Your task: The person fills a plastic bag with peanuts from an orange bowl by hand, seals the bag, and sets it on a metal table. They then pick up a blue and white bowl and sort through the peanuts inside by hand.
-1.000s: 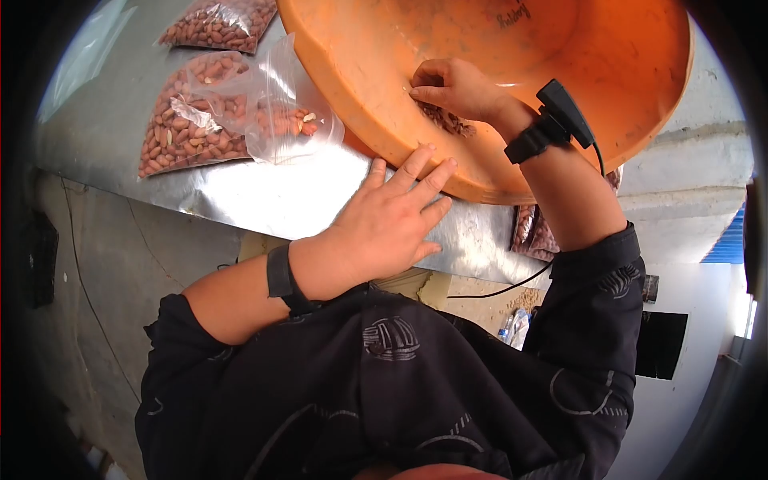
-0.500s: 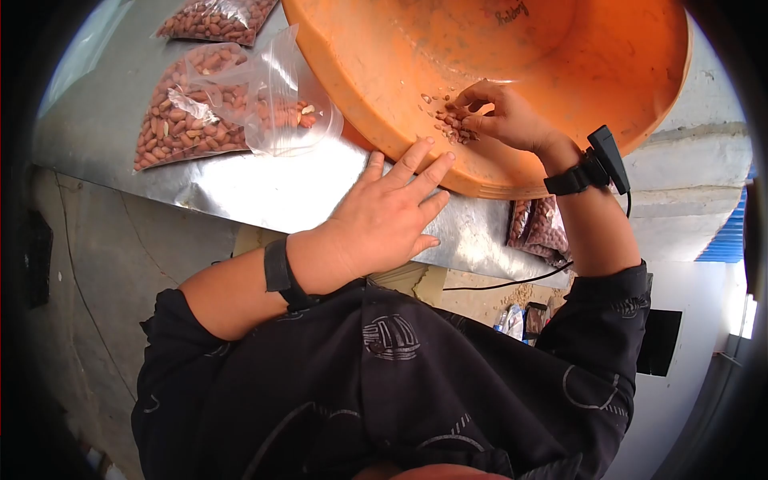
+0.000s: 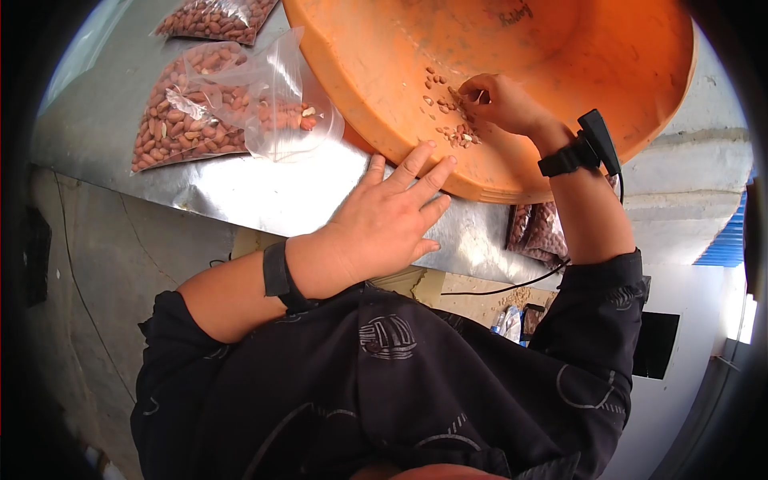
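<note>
A large orange tub (image 3: 560, 88) is tilted so that its inside faces me. Loose peanuts (image 3: 462, 136) lie scattered on its lower inner wall. My right hand (image 3: 506, 104) reaches into the tub over them, thumb and fingertips brought together in a pinch; what sits between the fingertips is too small to make out. With fingers spread, my left hand (image 3: 392, 210) rests against the tub's near rim and grips nothing. Left of the tub lies a clear plastic bag (image 3: 192, 120) of red-skinned peanuts, its loose top end crumpled toward the rim.
Another peanut bag (image 3: 220, 20) lies at the back left of the shiny metal tabletop (image 3: 88, 132). Below the tub's right side are more filled bags (image 3: 540, 230). A black cable (image 3: 504, 290) runs toward the right wrist, which carries a strapped black device (image 3: 598, 142).
My right hand has shifted slightly up and away from the main cluster of peanuts, which now lie more spread out. My left hand stays at the rim.
</note>
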Motion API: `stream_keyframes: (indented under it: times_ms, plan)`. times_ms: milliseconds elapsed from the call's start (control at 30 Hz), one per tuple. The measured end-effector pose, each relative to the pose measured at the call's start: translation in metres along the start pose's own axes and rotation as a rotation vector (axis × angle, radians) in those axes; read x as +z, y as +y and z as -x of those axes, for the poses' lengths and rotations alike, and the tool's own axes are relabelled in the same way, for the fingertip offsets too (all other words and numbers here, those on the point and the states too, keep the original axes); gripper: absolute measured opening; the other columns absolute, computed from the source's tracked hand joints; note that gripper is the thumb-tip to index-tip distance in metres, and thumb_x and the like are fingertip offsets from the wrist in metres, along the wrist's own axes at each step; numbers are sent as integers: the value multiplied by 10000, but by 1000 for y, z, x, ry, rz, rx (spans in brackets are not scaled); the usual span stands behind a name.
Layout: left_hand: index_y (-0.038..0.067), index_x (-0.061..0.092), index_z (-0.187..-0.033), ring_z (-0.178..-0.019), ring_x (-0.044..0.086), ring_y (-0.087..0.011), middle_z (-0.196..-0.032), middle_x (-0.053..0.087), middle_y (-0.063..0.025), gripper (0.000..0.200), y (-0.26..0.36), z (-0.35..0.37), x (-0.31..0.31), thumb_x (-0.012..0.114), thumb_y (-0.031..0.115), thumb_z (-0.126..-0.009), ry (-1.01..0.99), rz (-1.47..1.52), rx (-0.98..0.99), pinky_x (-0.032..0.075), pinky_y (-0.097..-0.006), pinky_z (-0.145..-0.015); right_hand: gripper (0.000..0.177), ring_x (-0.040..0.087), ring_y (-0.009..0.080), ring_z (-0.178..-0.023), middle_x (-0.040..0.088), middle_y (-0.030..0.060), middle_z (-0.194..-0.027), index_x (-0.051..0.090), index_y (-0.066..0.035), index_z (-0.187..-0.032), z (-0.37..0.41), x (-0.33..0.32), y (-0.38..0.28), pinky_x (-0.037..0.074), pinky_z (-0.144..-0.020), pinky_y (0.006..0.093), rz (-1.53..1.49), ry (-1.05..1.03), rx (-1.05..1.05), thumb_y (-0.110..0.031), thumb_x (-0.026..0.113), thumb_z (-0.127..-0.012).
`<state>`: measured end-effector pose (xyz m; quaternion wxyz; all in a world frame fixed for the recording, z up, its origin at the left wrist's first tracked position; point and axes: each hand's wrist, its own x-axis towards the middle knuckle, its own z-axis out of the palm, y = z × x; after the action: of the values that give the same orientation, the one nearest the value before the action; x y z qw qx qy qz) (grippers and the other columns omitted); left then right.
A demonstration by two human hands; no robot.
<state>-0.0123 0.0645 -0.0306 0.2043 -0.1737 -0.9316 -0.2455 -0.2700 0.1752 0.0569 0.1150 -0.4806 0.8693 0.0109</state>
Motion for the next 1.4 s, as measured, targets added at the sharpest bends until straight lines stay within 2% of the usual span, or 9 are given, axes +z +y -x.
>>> stream_keyframes:
  times_ms: [200, 300, 500, 600, 800, 900, 1000, 1200, 1400]
  plan:
    - [98, 618, -1157, -1377, 193, -339, -1441, 327, -115, 494, 0, 0, 1, 695, 382, -760, 11, -1, 2, 366, -610, -956, 290, 635, 229, -835, 652, 134, -960, 626, 9, -1065, -36, 8, -3, 505, -763, 319, 45, 115, -81, -39, 587, -782]
    - [98, 619, -1155, -1376, 195, -338, -1441, 329, -113, 493, -1, 0, 0, 697, 379, -758, 9, -1, -2, 365, -608, -957, 330, 637, 240, -885, 648, 142, -964, 626, 5, -1066, -50, 12, -6, 506, -787, 332, -109, 32, -150, 29, 555, -744]
    - [94, 622, -1152, -1373, 199, -335, -1441, 331, -112, 492, -1, 1, 0, 696, 378, -758, 13, 9, -1, 364, -604, -956, 348, 626, 214, -862, 641, 117, -929, 627, 11, -1013, -50, 7, -21, 491, -786, 309, -67, -79, -171, 85, 512, -693]
    - [93, 623, -1152, -1372, 202, -333, -1441, 332, -111, 489, -1, 1, -1, 691, 381, -762, 12, 8, -1, 361, -600, -958, 293, 639, 199, -804, 664, 95, -879, 661, -17, -970, -46, 9, -21, 505, -722, 307, -160, -104, -181, 28, 573, -694]
    - [94, 622, -1158, -1372, 202, -329, -1442, 331, -107, 487, 0, 1, 0, 681, 385, -772, 11, -4, -1, 354, -591, -965, 287, 610, 188, -853, 643, 87, -932, 650, 3, -956, -26, 6, -26, 484, -770, 291, -551, -153, -150, 48, 514, -707]
    - [95, 619, -1162, -1373, 199, -328, -1444, 328, -104, 488, -1, 1, 1, 678, 387, -776, 15, -9, 0, 352, -589, -968, 316, 617, 196, -868, 651, 99, -958, 658, -9, -1003, -26, -5, -28, 486, -791, 300, -191, -6, -33, 30, 519, -721]
    - [97, 616, -1166, -1376, 195, -327, -1447, 324, -103, 489, -1, 1, 2, 676, 390, -779, 11, -12, 0, 346, -589, -973, 354, 624, 221, -869, 658, 117, -969, 661, -26, -1046, -25, -5, -12, 489, -796, 318, -23, -67, -40, 24, 531, -721]
    - [100, 611, -1173, -1381, 187, -328, -1451, 318, -104, 494, 0, 1, 1, 673, 396, -783, -1, -12, -4, 343, -591, -976, 387, 621, 260, -855, 669, 134, -952, 661, -36, -1068, -17, 1, -12, 491, -784, 324, 107, -114, -86, 38, 543, -707]
    - [99, 611, -1169, -1380, 189, -329, -1451, 318, -107, 490, 0, 1, 1, 675, 391, -781, 1, -17, -2, 343, -594, -976, 301, 644, 202, -834, 677, 111, -944, 660, -13, -1025, -25, 7, -21, 505, -764, 285, 25, -101, -89, 44, 594, -737]
